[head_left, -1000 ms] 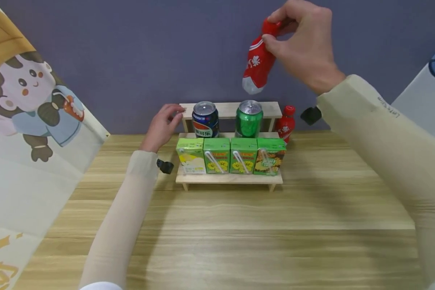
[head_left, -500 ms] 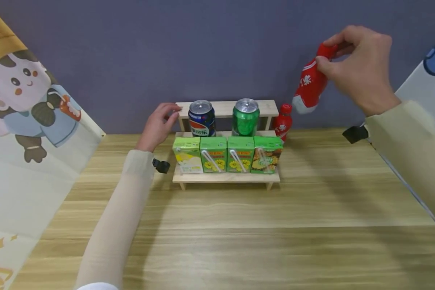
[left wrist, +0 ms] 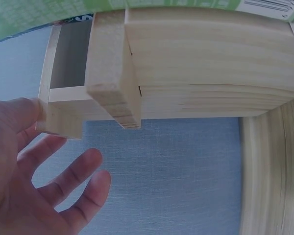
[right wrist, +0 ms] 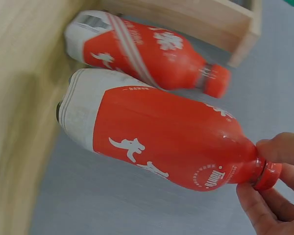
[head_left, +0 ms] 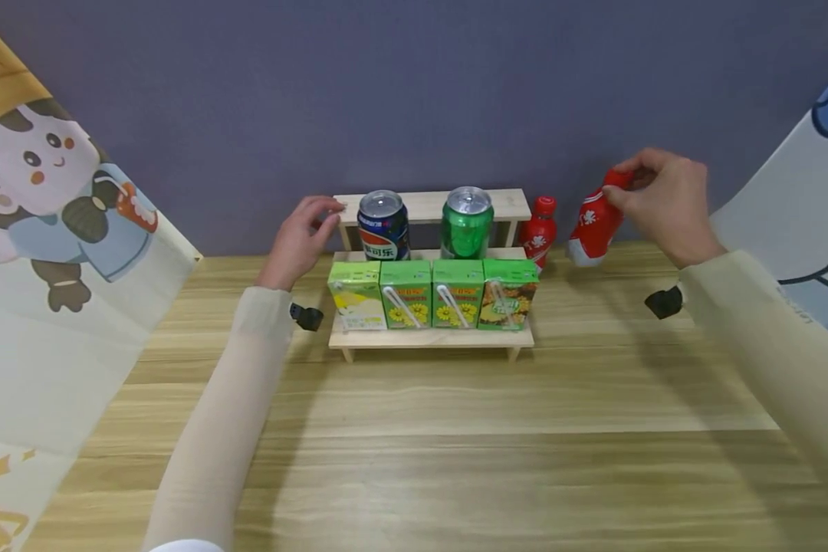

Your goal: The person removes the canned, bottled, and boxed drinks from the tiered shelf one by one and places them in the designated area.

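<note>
My right hand [head_left: 669, 203] pinches a red bottle [head_left: 593, 226] with a white base by its red cap. The bottle hangs tilted, its base low by the back wall. A second red bottle [right wrist: 152, 54] stands close beside it, against the right end of a two-tier wooden shelf [head_left: 431, 338]. My left hand [head_left: 302, 238] holds the left end of the shelf's upper board; in the left wrist view its thumb and index finger grip the board's end [left wrist: 63, 122], while the other fingers [left wrist: 76, 176] are spread loosely.
On the shelf stand a dark blue cola can [head_left: 383, 228] and a green can [head_left: 467, 226]. Several green juice cartons [head_left: 407, 299] line the lower tier in front. A grey-blue wall [head_left: 283, 100] rises behind; printed panels [head_left: 55, 215] flank the wooden table [head_left: 414, 460].
My right hand has carried the red bottle rightward, away from above the shelf, then down beside the other red bottle. My left hand stays at the shelf's end.
</note>
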A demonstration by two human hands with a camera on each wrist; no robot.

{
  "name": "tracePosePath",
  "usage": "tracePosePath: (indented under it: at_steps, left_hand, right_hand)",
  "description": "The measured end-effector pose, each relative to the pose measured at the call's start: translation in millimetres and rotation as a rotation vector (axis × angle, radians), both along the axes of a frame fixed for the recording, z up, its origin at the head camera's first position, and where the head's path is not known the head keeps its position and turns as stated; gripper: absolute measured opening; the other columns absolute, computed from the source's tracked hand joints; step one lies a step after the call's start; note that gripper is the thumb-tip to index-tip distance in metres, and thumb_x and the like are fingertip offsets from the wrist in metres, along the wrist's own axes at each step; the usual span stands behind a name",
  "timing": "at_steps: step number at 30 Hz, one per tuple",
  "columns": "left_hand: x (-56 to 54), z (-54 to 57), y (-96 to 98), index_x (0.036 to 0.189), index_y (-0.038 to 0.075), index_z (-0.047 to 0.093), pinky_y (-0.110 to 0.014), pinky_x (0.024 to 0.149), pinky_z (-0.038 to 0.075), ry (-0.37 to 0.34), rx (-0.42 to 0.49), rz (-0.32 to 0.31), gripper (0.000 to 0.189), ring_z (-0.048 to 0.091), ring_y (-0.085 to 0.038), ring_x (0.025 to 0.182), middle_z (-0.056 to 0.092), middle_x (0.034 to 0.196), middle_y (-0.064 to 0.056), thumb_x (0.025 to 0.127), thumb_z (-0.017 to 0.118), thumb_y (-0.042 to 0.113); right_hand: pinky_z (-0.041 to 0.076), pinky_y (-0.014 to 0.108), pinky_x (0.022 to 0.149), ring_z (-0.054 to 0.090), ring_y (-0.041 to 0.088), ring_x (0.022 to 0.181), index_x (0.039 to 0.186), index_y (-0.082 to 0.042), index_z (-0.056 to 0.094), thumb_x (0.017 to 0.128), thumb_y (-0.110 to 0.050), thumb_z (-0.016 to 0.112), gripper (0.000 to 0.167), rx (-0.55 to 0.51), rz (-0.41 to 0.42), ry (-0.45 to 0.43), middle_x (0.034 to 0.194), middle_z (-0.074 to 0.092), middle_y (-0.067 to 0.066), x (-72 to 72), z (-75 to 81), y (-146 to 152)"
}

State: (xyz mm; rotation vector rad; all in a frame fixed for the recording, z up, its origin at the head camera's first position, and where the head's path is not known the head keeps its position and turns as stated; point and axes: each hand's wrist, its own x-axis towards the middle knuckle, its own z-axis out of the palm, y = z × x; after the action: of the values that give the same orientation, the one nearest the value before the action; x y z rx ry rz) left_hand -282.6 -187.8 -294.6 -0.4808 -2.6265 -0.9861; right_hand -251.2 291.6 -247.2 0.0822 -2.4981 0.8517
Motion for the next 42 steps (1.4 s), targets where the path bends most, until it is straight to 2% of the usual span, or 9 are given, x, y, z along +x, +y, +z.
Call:
tracePosePath:
  at_steps: [3,8,16,24,30,35,38,42]
  left_hand:
    - [0.0,-0.3,0.2,0.127,0.013,0.059,-0.04,0.087,0.044,0.0,-0.001,-0.001,0.033,0.052,-0.023,0.102,0.045,0.136,-0.003,0.1,0.048,0.029]
    - [-0.1,-0.4,0.6,0.126,0.014,0.059,-0.039,0.086,0.044,-0.005,0.004,0.007,0.033,0.052,-0.022,0.101,0.046,0.135,-0.002,0.1,0.048,0.03]
    - [-1.7,-1.3,0.4,0.127,0.015,0.058,-0.039,0.086,0.044,-0.013,0.001,0.019,0.033,0.052,-0.022,0.101,0.046,0.135,-0.001,0.1,0.047,0.031]
    - [-0.4,-0.6,0.9,0.127,0.015,0.058,-0.038,0.085,0.045,-0.013,0.004,0.019,0.033,0.052,-0.021,0.101,0.046,0.135,-0.001,0.1,0.048,0.031]
    - [-1.1,-0.6,0.4,0.126,0.013,0.059,-0.038,0.085,0.045,-0.002,0.01,0.013,0.032,0.052,-0.022,0.101,0.046,0.135,-0.002,0.1,0.048,0.029]
    - [-0.9,-1.4,-0.1,0.125,0.013,0.059,-0.038,0.085,0.045,0.011,0.008,0.008,0.031,0.052,-0.022,0.1,0.047,0.134,-0.002,0.1,0.049,0.028]
    - [-1.1,-2.1,-0.5,0.125,0.014,0.059,-0.038,0.084,0.045,0.013,0.007,0.007,0.031,0.052,-0.022,0.1,0.047,0.134,-0.002,0.1,0.048,0.028]
    - [-0.6,-1.9,-0.1,0.126,0.014,0.059,-0.038,0.085,0.045,0.009,0.005,0.011,0.032,0.052,-0.021,0.101,0.047,0.134,-0.002,0.1,0.048,0.029]
  right_hand:
    - [0.042,0.014,0.063,0.055,0.011,0.078,0.108,-0.005,0.069,0.085,-0.024,0.07,0.03,0.019,-0.008,-0.03,0.097,0.066,0.012,-8.9,-16.9,0]
    - [0.043,0.015,0.062,0.055,0.015,0.082,0.11,-0.005,0.068,0.085,-0.021,0.07,0.029,0.001,-0.018,-0.078,0.101,0.066,0.013,-21.9,-37.0,-1]
    - [0.044,0.016,0.063,0.057,0.019,0.088,0.109,-0.004,0.068,0.085,-0.019,0.07,0.028,-0.016,-0.012,-0.105,0.104,0.066,0.012,-35.5,-54.0,0]
    - [0.044,0.016,0.063,0.059,0.023,0.09,0.109,-0.003,0.067,0.085,-0.017,0.07,0.028,-0.007,0.007,-0.103,0.103,0.066,0.013,-38.3,-57.9,-4]
    - [0.046,0.019,0.064,0.059,0.026,0.095,0.113,-0.004,0.064,0.087,-0.016,0.068,0.029,-0.015,0.036,-0.154,0.107,0.063,0.013,-36.2,-55.7,-5]
    - [0.05,0.034,0.075,0.056,0.031,0.102,0.116,-0.003,0.059,0.089,-0.015,0.065,0.031,-0.01,0.073,-0.212,0.113,0.059,0.015,-34.4,-50.6,-5]
    - [0.045,0.047,0.085,0.051,0.035,0.108,0.117,-0.004,0.059,0.089,-0.019,0.065,0.032,0.007,0.077,-0.225,0.116,0.058,0.016,-32.5,-46.8,-5]
    - [0.038,0.053,0.09,0.046,0.039,0.113,0.118,-0.004,0.06,0.089,-0.023,0.065,0.035,0.02,0.098,-0.179,0.122,0.055,0.016,-27.6,-40.3,-6]
